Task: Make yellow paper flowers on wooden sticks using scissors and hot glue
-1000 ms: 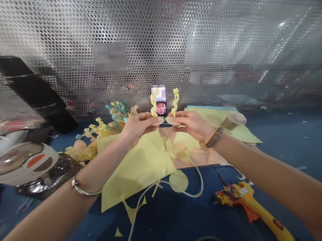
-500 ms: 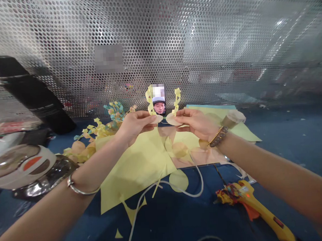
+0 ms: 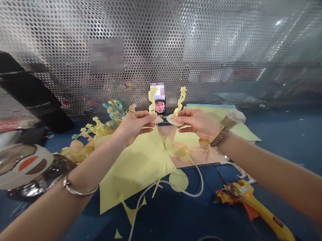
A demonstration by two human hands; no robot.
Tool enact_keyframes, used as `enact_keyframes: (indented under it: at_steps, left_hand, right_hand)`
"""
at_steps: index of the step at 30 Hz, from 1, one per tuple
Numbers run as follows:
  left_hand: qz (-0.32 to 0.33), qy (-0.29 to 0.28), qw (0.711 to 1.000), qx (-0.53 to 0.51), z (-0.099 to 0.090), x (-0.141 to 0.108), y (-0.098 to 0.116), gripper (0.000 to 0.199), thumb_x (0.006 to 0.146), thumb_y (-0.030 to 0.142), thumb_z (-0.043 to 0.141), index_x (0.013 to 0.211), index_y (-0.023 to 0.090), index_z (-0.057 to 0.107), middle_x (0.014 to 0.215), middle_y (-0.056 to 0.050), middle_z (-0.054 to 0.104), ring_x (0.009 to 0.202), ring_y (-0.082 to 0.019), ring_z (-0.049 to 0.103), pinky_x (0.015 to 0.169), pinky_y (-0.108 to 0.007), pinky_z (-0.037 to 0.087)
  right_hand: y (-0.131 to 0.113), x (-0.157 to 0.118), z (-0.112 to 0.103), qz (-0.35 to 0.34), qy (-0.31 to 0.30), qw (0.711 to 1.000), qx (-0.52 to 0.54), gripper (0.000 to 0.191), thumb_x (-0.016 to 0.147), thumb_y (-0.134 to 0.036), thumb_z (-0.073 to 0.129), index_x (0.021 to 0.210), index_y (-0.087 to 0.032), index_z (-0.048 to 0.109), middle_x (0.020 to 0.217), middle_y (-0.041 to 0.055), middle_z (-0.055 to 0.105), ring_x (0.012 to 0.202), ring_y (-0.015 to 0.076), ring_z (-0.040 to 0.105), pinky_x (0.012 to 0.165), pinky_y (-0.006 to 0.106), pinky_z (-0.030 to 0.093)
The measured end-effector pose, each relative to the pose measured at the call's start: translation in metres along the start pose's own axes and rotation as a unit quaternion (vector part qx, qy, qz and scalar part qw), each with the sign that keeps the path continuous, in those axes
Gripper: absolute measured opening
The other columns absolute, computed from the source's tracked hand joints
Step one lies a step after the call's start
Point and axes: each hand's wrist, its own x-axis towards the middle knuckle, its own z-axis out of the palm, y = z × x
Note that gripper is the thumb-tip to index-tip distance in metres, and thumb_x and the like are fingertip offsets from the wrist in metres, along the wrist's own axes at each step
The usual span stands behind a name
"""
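Note:
My left hand [image 3: 133, 127] pinches the edge of a pale paper disc [image 3: 158, 119], from which a yellow spiral paper strip [image 3: 151, 102] stands up. In my right hand [image 3: 197, 124], a second pale disc [image 3: 171, 119] is gripped between thumb and fingers; its twisted yellow strip [image 3: 180, 100] leans slightly to the right. The two discs are level, close together with a small gap. Beneath both hands lie yellow paper sheets [image 3: 133, 168], and a round yellow paper cutout [image 3: 178, 180] rests nearer to me.
A yellow glue gun [image 3: 258, 205] lies at lower right, its tip near a white cord [image 3: 193, 195]. On the left are a white-and-brown device [image 3: 20, 164], a tilted black box [image 3: 27, 91] and finished-looking paper curls [image 3: 96, 127]. A phone [image 3: 160, 104] leans before the perforated metal wall [image 3: 213, 42].
The right strip has tilted further to the right and its disc has turned slightly. The left strip has shifted a little to the right. Both hands stay nearly in place.

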Motion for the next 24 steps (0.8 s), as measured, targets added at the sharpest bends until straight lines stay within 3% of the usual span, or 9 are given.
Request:
enact_keyframes:
  at_steps: [9, 24]
  left_hand:
    - [-0.017, -0.017, 1.000, 0.011, -0.001, -0.005, 0.004, 0.025, 0.061, 0.037, 0.078, 0.073, 0.016, 0.068, 0.075, -0.002, 0.066, 0.063, -0.010, 0.060, 0.060, -0.023, 0.048]
    - [-0.015, 0.010, 0.999, 0.040, -0.004, -0.013, 0.003, 0.020, 0.065, 0.037, 0.073, 0.068, 0.018, 0.070, 0.071, -0.002, 0.063, 0.059, -0.010, 0.056, 0.054, -0.022, 0.043]
  right_hand:
    - [-0.003, 0.000, -0.002, -0.003, -0.012, 0.999, -0.037, 0.007, 0.072, -0.024, 0.072, 0.074, -0.022, 0.065, 0.089, 0.0033, 0.070, 0.070, 0.0145, 0.062, 0.060, 0.026, 0.052]
    - [-0.006, -0.008, -0.003, -0.005, -0.019, 0.998, -0.063, 0.006, 0.075, -0.026, 0.069, 0.080, -0.022, 0.071, 0.096, 0.0037, 0.070, 0.068, 0.0112, 0.060, 0.058, 0.022, 0.051]
